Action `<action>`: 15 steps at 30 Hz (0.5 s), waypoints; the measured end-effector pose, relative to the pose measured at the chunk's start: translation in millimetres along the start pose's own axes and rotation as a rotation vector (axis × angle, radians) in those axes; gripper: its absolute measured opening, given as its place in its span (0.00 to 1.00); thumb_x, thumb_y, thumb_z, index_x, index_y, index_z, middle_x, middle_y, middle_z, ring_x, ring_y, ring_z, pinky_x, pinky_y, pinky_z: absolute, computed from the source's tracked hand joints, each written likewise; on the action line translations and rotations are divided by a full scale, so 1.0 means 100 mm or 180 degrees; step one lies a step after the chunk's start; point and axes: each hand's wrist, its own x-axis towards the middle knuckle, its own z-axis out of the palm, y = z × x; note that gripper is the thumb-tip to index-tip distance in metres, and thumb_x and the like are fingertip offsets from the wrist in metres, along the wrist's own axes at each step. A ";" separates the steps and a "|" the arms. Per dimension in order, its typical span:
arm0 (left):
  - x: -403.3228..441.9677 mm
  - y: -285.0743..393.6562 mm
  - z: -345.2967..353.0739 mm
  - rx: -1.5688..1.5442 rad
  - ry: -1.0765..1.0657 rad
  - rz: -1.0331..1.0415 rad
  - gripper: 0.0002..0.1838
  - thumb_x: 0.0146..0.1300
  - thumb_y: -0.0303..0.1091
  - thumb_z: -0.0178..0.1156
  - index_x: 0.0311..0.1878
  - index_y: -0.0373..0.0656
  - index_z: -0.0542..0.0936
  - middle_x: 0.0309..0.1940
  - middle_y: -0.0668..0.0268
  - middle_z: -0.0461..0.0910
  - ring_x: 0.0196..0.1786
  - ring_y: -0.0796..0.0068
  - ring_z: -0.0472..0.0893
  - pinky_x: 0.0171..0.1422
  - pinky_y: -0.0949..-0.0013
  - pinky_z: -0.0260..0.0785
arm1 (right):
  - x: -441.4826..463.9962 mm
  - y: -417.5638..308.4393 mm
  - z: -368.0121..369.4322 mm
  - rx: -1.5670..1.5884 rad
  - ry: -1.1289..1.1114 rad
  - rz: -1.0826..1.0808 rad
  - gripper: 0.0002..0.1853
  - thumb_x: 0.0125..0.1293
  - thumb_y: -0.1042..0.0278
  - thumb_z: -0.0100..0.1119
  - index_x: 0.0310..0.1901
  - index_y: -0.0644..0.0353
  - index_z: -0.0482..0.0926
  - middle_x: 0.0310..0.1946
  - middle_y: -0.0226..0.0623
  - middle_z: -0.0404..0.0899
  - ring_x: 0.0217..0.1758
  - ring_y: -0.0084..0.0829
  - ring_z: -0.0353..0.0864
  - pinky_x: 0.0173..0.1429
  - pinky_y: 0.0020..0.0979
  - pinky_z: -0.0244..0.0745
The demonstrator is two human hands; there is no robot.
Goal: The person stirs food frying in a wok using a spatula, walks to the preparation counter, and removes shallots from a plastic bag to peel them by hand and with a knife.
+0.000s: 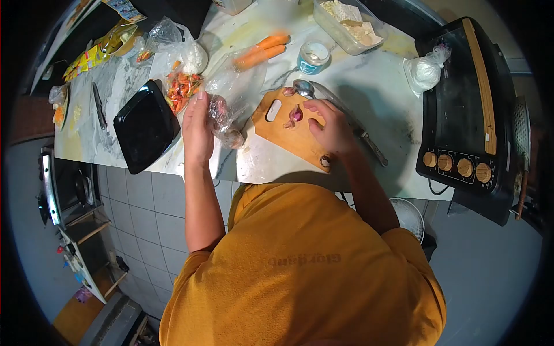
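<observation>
A wooden cutting board (pixel 288 134) with an oval handle hole lies on the marble counter. Near its middle sits a small purple shallot (pixel 296 115) with loose skin, and another shallot piece (pixel 288 91) is at its top edge. My right hand (pixel 331 128) hovers over the board's right side, fingers apart, just beside the shallot. Left of the board, my left hand (pixel 198 128) is raised with its fingers extended, next to a clear plastic bag (pixel 222 112). A spoon (pixel 303 88) and a knife (pixel 369 144) lie along the board's right edge.
A black tray (pixel 145 128) and a bag of red chillies (pixel 182 89) are at left. Carrots (pixel 262 51), a blue-labelled jar (pixel 313 57) and a plastic container (pixel 349 26) stand behind. A white bag (pixel 426 72) leans by the black oven (pixel 461 109). Another knife (pixel 98 106) lies far left.
</observation>
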 end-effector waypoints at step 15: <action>-0.05 0.02 0.02 -0.0220 -0.0452 0.0142 0.17 0.77 0.45 0.50 0.42 0.41 0.79 0.35 0.67 0.81 0.34 0.79 0.77 0.40 0.73 0.71 | 0.27 -0.22 0.07 0.0367 -0.0007 -0.0343 0.15 0.58 0.72 0.65 0.48 0.63 0.79 0.46 0.44 0.80 0.51 0.44 0.80 0.56 0.39 0.75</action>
